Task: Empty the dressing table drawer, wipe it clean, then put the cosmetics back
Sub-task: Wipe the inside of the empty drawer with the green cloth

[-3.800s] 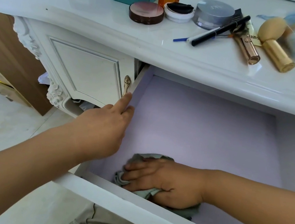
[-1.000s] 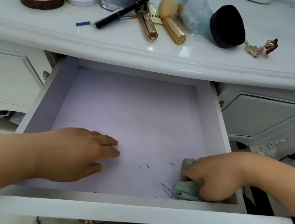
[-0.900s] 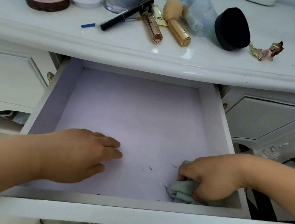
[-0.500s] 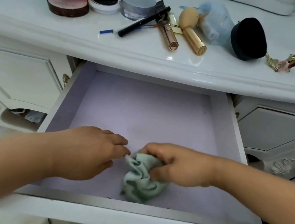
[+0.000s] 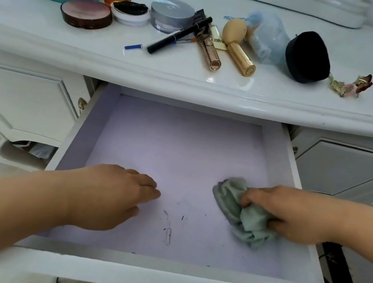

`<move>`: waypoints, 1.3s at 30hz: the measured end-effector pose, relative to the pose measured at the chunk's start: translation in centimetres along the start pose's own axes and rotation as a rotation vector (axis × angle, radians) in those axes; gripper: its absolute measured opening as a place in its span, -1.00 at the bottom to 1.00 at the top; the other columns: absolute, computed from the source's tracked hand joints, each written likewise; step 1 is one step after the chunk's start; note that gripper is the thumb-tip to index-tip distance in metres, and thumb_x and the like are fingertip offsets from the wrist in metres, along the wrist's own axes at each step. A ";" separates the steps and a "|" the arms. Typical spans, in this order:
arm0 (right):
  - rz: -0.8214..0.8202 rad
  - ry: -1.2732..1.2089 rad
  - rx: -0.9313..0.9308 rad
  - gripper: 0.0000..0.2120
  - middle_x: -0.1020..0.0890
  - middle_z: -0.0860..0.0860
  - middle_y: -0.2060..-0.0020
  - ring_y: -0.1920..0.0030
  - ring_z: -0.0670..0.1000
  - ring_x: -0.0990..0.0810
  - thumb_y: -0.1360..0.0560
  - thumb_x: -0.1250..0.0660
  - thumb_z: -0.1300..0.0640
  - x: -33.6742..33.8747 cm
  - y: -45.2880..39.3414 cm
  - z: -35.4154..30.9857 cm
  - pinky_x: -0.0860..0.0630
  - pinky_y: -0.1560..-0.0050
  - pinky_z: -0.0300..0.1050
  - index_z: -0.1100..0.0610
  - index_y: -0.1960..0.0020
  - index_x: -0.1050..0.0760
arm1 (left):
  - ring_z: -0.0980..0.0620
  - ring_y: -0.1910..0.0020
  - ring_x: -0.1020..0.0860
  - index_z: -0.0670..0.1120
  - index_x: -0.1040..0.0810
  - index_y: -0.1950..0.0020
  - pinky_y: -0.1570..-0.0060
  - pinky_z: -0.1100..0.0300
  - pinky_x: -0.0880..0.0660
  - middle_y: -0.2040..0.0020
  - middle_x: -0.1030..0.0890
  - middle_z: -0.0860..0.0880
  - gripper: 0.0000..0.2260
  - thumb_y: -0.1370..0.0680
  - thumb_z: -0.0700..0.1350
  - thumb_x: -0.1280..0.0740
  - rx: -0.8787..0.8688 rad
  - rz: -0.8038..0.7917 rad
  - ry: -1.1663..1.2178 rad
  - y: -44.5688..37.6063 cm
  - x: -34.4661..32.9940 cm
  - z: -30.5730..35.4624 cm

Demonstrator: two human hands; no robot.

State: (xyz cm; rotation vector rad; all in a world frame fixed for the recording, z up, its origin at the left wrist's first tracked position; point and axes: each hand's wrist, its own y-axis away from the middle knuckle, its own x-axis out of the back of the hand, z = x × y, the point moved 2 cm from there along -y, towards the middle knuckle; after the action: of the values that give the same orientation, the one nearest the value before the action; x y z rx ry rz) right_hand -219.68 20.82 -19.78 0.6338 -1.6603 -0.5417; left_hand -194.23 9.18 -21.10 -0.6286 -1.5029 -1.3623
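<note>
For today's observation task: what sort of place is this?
Probably a bedroom: a glossy white dressing table with carved trim, cosmetics like the round pink compact and gold tube, and its open lilac-lined drawer.

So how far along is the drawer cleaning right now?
Emptying looks done: the drawer holds no cosmetics, only a paper clip and specks. Wiping is in hand: the right hand grips the cloth, while the left hand rests inside. The cosmetics on the tabletop remain to go back.
</note>
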 end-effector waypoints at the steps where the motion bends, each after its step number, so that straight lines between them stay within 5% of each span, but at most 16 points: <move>1: -0.036 0.053 0.004 -0.46 -0.39 -0.04 -0.31 -0.22 -0.01 -0.45 -0.46 -0.20 0.26 -0.6 -0.3 -0.1 -0.43 -0.23 -0.08 -0.09 -0.36 -0.17 | 0.12 -0.45 -0.17 0.10 -0.04 -0.50 -0.37 0.27 -0.11 -0.51 -0.10 0.15 -0.55 -0.62 0.00 -0.05 -0.001 -0.001 0.005 0.0 0.0 0.0; 4: -0.109 0.215 0.017 -0.29 0.00 0.03 -0.51 -0.50 0.04 0.01 -0.48 -0.18 0.28 -1.9 -0.9 -0.9 -0.23 -0.43 -0.01 0.02 -0.50 0.10 | 0.14 -0.45 -0.16 0.11 -0.04 -0.50 -0.37 0.28 -0.11 -0.51 -0.09 0.16 -0.56 -0.62 0.01 -0.05 0.004 -0.013 0.004 -0.1 0.1 0.0; 7: -0.116 0.240 0.071 -0.20 0.24 0.02 -0.51 -0.49 0.00 0.33 -0.50 -0.16 0.28 -3.2 -1.2 -1.7 -0.09 -0.49 0.04 0.04 -0.49 0.32 | 0.14 -0.44 -0.17 0.12 -0.05 -0.49 -0.36 0.28 -0.12 -0.51 -0.10 0.17 -0.57 -0.62 0.01 -0.04 0.006 -0.013 0.000 -0.1 0.0 -0.1; 10: -0.079 0.175 0.179 -0.19 0.32 -0.01 -0.49 -0.42 -0.08 0.42 -0.53 -0.16 0.26 -3.9 -1.9 -2.8 0.07 -0.51 0.00 0.04 -0.46 0.41 | 0.13 -0.44 -0.18 0.11 -0.05 -0.49 -0.37 0.26 -0.14 -0.51 -0.10 0.16 -0.57 -0.62 0.01 -0.04 0.013 -0.015 -0.002 -0.3 0.0 -0.1; 13: -0.066 0.006 0.276 -0.20 0.33 -0.07 -0.48 -0.41 -0.17 0.34 -0.57 -0.14 0.22 -3.8 -3.2 -4.3 0.19 -0.46 -0.21 0.00 -0.40 0.49 | 0.12 -0.43 -0.19 0.11 -0.05 -0.49 -0.38 0.23 -0.18 -0.50 -0.11 0.16 -0.57 -0.63 0.00 -0.04 0.025 -0.024 -0.011 -0.3 -0.1 -0.2; 18: -0.051 -0.299 0.396 -0.22 0.21 -0.23 -0.44 -0.44 -0.27 0.15 -0.55 -0.18 0.29 -2.3 -5.1 -6.8 0.16 -0.36 -0.53 -0.03 -0.48 0.30 | 0.08 -0.37 -0.30 0.10 -0.15 -0.46 -0.32 0.14 -0.28 -0.46 -0.23 0.14 -0.60 -0.61 -0.01 -0.07 0.041 -0.007 -0.012 -0.3 -0.2 -0.4; 22: -0.138 -0.241 0.490 -0.20 0.10 -0.11 -0.52 -0.50 -0.10 0.08 -0.50 -0.25 0.31 -2.6 -6.0 -8.5 0.02 -0.51 -0.08 -0.12 -0.51 0.15 | 0.04 -0.31 -0.36 0.06 -0.31 -0.37 -0.28 0.10 -0.33 -0.39 -0.33 0.09 -0.67 -0.60 0.00 -0.10 0.082 -0.019 -0.019 -0.2 -0.4 -0.7; 28: -0.331 -0.283 0.475 -0.23 0.05 -0.16 -0.51 -0.42 -0.26 0.09 -0.47 -0.18 0.38 -0.5 -5.7 -7.8 0.11 -0.41 -0.27 -0.15 -0.50 0.03 | 0.01 -0.16 -0.47 0.08 -0.37 -0.29 -0.14 0.13 -0.41 -0.27 -0.44 0.08 -0.73 -0.59 -0.02 -0.13 0.125 -0.032 0.016 -0.2 -0.2 -0.9; 33: -0.152 0.117 0.590 -0.20 -0.03 -0.10 -0.50 -0.45 -0.08 0.09 -0.42 -0.28 0.33 -1.2 -6.7 -8.7 -0.09 -0.46 0.00 -0.13 -0.49 0.00 | 0.00 -0.12 -0.48 0.07 -0.39 -0.26 -0.10 0.10 -0.43 -0.20 -0.48 0.06 -0.75 -0.59 -0.04 -0.12 0.101 -0.026 -0.017 -0.2 -0.5 -1.1; 39: 0.101 0.146 0.777 -0.49 -0.44 0.05 -0.31 -0.27 0.11 -0.30 -0.37 -0.34 0.34 -2.0 -6.4 -8.1 -0.37 -0.21 -0.06 0.11 -0.30 -0.44 | 0.02 -0.18 -0.47 0.10 -0.34 -0.33 -0.15 0.16 -0.40 -0.31 -0.42 0.11 -0.71 -0.60 -0.04 -0.10 0.119 -0.009 0.018 -0.1 -0.8 -1.2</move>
State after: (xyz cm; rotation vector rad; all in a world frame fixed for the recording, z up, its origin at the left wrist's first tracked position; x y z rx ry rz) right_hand -210.68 17.38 -24.06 1.1063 -1.7311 0.2519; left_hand -193.62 8.18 -21.98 -0.5331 -1.5613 -1.2716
